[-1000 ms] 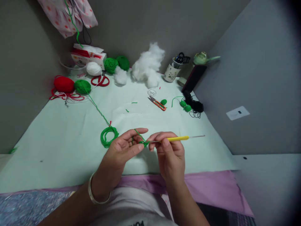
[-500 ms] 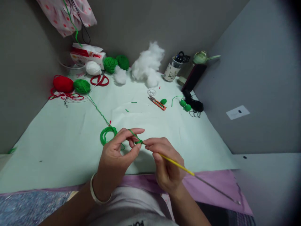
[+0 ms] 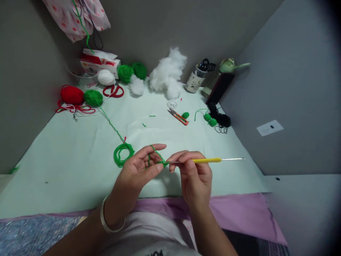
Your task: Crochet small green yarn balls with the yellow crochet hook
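Note:
My left hand [image 3: 142,170] is closed in a pinch on a small green crochet piece [image 3: 165,164], with green yarn [image 3: 157,152] running over its raised index finger. In my right hand [image 3: 195,174] is a crochet hook [image 3: 210,160] with a yellow handle, lying nearly level. The hook's near end meets the crochet piece at my left fingertips; fingers partly hide the stitches. Left of my left hand lies a loose coil of green yarn [image 3: 115,156], its strand leading back to a green yarn ball [image 3: 93,97].
Thread snips [image 3: 181,118] lie beyond my hands beside a small green piece [image 3: 185,115]. White stuffing [image 3: 167,74], red-handled scissors [image 3: 113,91], a red yarn ball [image 3: 71,95] and a pen cup [image 3: 195,81] line the back. Black yarn [image 3: 221,119] sits at the right.
The crochet hook has swung from slanting down toward the right to nearly level, as my right hand turned. My left hand and the crochet piece have shifted slightly right.

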The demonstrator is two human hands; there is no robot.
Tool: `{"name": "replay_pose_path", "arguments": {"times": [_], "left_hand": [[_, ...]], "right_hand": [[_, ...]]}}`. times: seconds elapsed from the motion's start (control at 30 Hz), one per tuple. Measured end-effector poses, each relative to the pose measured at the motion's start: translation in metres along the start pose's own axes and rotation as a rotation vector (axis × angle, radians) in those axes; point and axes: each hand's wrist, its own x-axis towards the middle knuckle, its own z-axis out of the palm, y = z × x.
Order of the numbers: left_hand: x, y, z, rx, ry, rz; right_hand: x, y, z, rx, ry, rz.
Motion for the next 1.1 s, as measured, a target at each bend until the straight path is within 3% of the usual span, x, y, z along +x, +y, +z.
{"name": "replay_pose_path", "arguments": {"times": [0.37,0.6,0.7,0.8,0.87,0.97,1.1], "left_hand": [[0.0,-0.009,-0.002,0.39,0.148,0.267],[-0.007,-0.009,0.005,0.602,0.238,0.598],[-0.006,-0.01,0.005,0.501,0.246,0.509],[-0.002,-0.009,0.0,0.354,0.173,0.307],[0.001,-0.008,-0.003,0.344,0.151,0.25],[0.003,-0.006,-0.005,0.432,0.189,0.295],[-0.001,-0.007,-0.002,0.605,0.256,0.532]], "right_hand": [[-0.006,-0.009,-0.002,-0.536,-0.177,-0.422],[-0.012,-0.006,-0.002,-0.635,-0.195,-0.458],[-0.014,-0.004,-0.002,-0.659,-0.168,-0.458],[-0.013,0.0,-0.001,-0.478,-0.112,-0.363],[-0.01,0.002,-0.002,-0.406,-0.097,-0.341],[-0.007,0.003,-0.001,-0.434,-0.128,-0.349],[-0.008,0.0,0.002,-0.509,-0.143,-0.389]]}}
